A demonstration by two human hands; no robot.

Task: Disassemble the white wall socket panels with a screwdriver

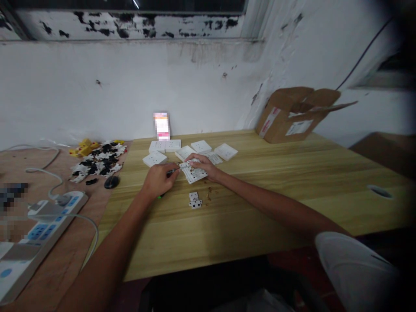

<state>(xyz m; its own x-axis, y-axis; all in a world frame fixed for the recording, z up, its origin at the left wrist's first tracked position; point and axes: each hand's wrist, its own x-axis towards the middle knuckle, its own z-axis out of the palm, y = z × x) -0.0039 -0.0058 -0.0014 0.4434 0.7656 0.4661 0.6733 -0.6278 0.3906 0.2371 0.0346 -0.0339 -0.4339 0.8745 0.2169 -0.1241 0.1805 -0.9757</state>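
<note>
One white socket panel (196,174) is held above the middle of the table (156,242) by the right hand (205,166), while the left hand (160,180) pinches a slim dark tool (170,172) at its left edge. Prying or unscrewing seems in hand; the next move calls for a steady panel. About seven other panels (155,158) lie beyond; nearer, one white insert (195,202) and uncountable brass pieces (209,194).

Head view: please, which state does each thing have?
Left hand: closed around tool
Tool: tip near panel
Right hand: gripping panel
Panel: insides visible
Module: loose on table
Carton: open
Phone: upright, lit
Power strip: plug inserted
Mouse: untouched
</note>
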